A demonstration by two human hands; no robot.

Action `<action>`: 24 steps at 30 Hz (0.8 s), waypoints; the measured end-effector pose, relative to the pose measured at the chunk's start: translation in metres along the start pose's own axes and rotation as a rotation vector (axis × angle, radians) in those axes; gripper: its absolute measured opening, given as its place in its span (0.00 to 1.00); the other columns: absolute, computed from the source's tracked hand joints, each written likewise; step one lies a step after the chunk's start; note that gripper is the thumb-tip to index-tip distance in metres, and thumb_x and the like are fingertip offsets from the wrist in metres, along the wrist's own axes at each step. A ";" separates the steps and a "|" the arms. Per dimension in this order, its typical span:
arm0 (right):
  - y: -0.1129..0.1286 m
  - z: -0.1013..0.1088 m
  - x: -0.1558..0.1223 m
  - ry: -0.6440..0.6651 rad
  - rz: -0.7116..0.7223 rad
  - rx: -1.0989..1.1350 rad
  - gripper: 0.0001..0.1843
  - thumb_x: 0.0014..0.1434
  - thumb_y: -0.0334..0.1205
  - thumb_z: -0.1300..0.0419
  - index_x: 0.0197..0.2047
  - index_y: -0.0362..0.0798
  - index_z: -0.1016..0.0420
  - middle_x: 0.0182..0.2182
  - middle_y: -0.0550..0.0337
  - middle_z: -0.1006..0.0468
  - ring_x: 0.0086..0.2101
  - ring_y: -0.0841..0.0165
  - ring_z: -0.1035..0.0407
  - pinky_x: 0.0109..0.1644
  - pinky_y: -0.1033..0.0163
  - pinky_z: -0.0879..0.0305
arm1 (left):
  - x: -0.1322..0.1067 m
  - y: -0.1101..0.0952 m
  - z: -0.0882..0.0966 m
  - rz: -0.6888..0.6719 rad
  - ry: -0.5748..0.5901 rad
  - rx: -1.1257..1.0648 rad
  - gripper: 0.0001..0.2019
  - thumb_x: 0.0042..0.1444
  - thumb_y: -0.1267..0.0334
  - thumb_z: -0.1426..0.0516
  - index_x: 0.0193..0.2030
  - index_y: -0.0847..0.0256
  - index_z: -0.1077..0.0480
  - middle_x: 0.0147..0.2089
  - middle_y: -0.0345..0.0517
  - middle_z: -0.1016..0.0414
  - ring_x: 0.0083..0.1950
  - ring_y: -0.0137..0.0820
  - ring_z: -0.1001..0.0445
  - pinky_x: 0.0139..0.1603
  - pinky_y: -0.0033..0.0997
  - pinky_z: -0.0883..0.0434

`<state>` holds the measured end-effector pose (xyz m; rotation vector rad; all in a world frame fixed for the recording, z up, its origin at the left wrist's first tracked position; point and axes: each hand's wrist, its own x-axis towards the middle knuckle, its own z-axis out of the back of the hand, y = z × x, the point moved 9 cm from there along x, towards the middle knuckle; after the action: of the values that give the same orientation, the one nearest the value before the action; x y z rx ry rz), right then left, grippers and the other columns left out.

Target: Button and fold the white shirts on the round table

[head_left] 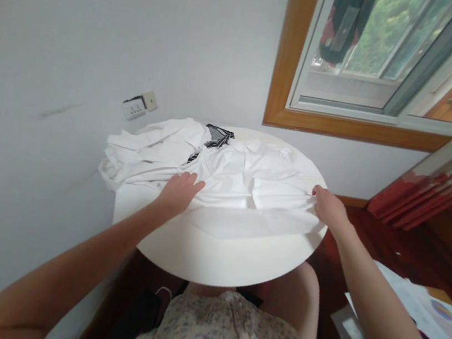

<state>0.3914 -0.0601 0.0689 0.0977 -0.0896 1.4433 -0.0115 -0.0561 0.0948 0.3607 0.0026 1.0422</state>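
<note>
A white garment, seemingly a shirt (225, 178), lies spread and wrinkled across a round white table (213, 260). Its black-and-white striped patch (217, 136) shows near the far side, and its left part is bunched in folds. My left hand (180, 192) rests on the near middle of the fabric, fingers stretched over it. At the table's right edge my right hand (329, 208) is closed in a pinch on the garment's right end. Between the hands, the near edge of the cloth runs in a long, fairly flat strip.
Behind the table are a white wall (124, 26) with a socket (134, 107) and a wood-framed window (353, 128). A red and white curtain (420, 191) hangs at right. Papers (412, 308) and a dark object lie low on the right. My knee is under the table edge.
</note>
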 end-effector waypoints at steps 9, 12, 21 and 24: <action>0.015 0.008 -0.011 0.046 0.413 0.373 0.25 0.46 0.25 0.44 0.48 0.48 0.24 0.46 0.53 0.23 0.46 0.64 0.29 0.53 0.62 0.37 | -0.038 -0.026 -0.006 -0.246 -0.005 -0.108 0.18 0.58 0.73 0.52 0.52 0.56 0.31 0.51 0.56 0.31 0.49 0.43 0.34 0.48 0.45 0.38; 0.044 0.015 -0.022 0.028 0.522 0.387 0.21 0.50 0.29 0.42 0.48 0.52 0.23 0.50 0.54 0.24 0.51 0.63 0.31 0.56 0.57 0.38 | -0.032 -0.034 -0.008 -0.274 -0.021 -0.106 0.15 0.59 0.69 0.51 0.50 0.55 0.30 0.52 0.55 0.30 0.50 0.43 0.34 0.48 0.45 0.37; 0.045 0.029 0.002 -0.119 0.265 0.725 0.21 0.62 0.52 0.54 0.33 0.47 0.28 0.28 0.57 0.24 0.31 0.65 0.32 0.36 0.63 0.36 | 0.012 0.004 0.006 0.060 -0.152 -0.410 0.16 0.66 0.62 0.59 0.39 0.60 0.32 0.39 0.50 0.27 0.44 0.37 0.30 0.48 0.36 0.34; 0.031 0.032 0.006 -0.145 0.111 0.876 0.27 0.59 0.64 0.52 0.27 0.48 0.33 0.21 0.60 0.30 0.24 0.68 0.38 0.27 0.66 0.42 | 0.018 0.025 0.012 0.204 -0.186 -0.547 0.18 0.67 0.57 0.62 0.36 0.58 0.36 0.34 0.47 0.29 0.40 0.37 0.30 0.44 0.35 0.34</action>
<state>0.3615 -0.0545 0.1018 0.9236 0.4321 1.4948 -0.0209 -0.0334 0.1167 -0.0441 -0.4862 1.1590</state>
